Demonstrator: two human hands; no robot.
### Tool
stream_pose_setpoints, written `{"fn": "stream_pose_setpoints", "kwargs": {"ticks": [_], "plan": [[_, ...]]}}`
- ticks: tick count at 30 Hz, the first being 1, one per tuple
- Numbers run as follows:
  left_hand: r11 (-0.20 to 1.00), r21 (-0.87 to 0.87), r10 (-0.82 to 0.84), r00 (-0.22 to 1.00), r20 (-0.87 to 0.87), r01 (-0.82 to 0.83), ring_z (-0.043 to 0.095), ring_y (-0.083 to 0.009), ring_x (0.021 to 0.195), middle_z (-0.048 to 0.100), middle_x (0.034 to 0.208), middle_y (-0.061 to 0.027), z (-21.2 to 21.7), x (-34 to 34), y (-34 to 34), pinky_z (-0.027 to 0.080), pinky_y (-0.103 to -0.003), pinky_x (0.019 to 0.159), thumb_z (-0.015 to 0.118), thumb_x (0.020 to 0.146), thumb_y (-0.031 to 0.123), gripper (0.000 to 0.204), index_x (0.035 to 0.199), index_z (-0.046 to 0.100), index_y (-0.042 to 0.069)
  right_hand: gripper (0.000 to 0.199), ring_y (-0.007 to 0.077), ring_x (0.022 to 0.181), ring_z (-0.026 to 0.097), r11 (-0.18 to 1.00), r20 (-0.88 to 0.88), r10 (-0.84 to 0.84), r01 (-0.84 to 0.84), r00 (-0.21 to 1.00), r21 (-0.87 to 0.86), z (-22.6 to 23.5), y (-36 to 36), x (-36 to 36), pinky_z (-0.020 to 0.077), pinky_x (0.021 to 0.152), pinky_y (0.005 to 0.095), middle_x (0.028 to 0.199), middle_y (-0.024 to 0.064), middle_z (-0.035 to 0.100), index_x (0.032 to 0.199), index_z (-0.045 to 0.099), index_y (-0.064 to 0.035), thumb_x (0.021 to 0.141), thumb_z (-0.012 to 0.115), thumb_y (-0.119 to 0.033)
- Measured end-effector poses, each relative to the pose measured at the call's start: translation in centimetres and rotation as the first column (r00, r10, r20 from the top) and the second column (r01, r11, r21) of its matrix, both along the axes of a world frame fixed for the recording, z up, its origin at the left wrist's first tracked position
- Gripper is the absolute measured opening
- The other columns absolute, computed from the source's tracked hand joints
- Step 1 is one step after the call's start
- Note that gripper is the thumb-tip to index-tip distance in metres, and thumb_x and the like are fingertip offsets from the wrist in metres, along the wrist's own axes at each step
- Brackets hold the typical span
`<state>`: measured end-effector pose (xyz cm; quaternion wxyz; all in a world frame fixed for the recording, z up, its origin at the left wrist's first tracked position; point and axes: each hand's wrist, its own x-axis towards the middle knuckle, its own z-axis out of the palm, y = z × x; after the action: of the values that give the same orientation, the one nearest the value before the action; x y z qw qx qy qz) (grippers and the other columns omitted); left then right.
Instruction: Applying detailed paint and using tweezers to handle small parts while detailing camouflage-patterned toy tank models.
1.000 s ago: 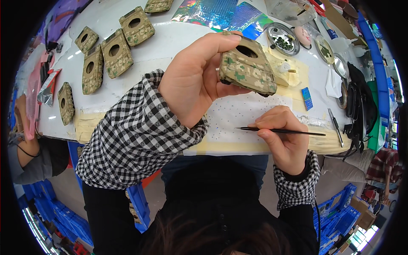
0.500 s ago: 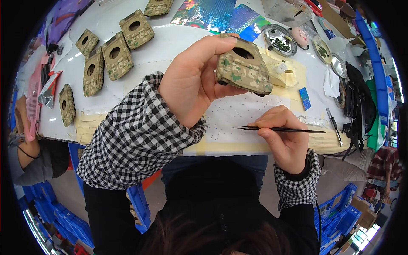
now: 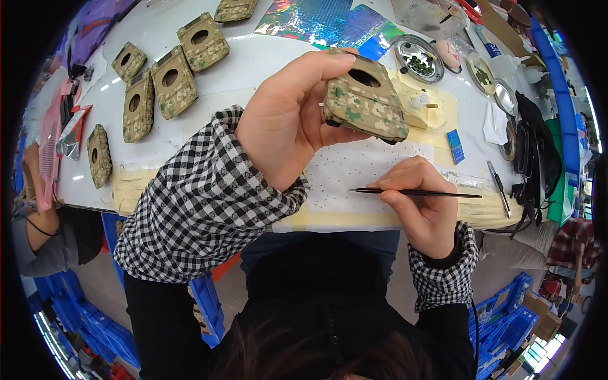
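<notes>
Above the white table, left-hand fingers pinch a camouflage-painted block with a round hole.

The white desk carries a dotted white sheet at its near edge. Left of that sheet lie five camouflage shells; beyond it spread iridescent foil sheets, and to its right sit round metal dishes and a small blue card.

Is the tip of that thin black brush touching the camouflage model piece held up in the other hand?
Apart. The head view shows the brush in the right hand lying level below the model piece, white sheet visible between.
</notes>
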<state>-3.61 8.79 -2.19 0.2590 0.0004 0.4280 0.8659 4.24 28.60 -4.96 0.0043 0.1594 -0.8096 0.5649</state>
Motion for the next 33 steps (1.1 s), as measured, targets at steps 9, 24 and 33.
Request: {"fn": "stream_pose_setpoints", "kwargs": {"ticks": [9, 24, 33], "plan": [[1.0, -0.005, -0.01, 1.0, -0.005, 0.01, 0.058, -0.027, 0.109, 0.056, 0.121, -0.0209, 0.1, 0.0, -0.1, 0.05, -0.042, 0.093, 0.038, 0.093, 0.027, 0.046, 0.125, 0.047, -0.006, 0.01, 0.0198, 0.07, 0.057, 1.0, -0.005, -0.002, 0.002, 1.0, -0.009, 0.0, 0.0, 0.0, 0.0424, 0.067, 0.0289, 0.075, 0.0075, 0.062, 0.08, 0.064, -0.0016, 0.077, 0.071, -0.007], [1.0, 0.015, -0.018, 0.999, 0.028, 0.018, 0.057, -0.0264, 0.11, 0.056, 0.121, -0.0206, 0.2, 0.0, 0.1, 0.051, -0.041, 0.09, 0.039, 0.093, 0.028, 0.046, 0.126, 0.047, -0.003, 0.013, 0.016, 0.078, 0.058, 0.966, -0.087, -0.119, 0.095, 0.989, -0.242, 2.3, 2.1, -0.8, 0.0449, 0.074, 0.0271, 0.084, 0.0131, 0.064, 0.088, 0.054, 0.002, 0.088, 0.061, -0.009], [0.993, 0.038, -0.112, 0.994, 0.007, 0.111, 0.064, -0.0196, 0.082, 0.063, 0.107, -0.0136, -0.7, -0.8, -1.0, 0.055, -0.033, 0.065, 0.041, 0.091, 0.032, 0.046, 0.122, 0.051, 0.0, 0.016, 0.0187, 0.068, 0.062, 0.962, -0.274, 0.015, -0.089, 0.962, -0.259, 6.8, 0.4, -4.2, 0.0513, 0.064, 0.0263, 0.085, 0.0176, 0.06, 0.092, 0.049, 0.0022, 0.091, 0.055, -0.013]]}}
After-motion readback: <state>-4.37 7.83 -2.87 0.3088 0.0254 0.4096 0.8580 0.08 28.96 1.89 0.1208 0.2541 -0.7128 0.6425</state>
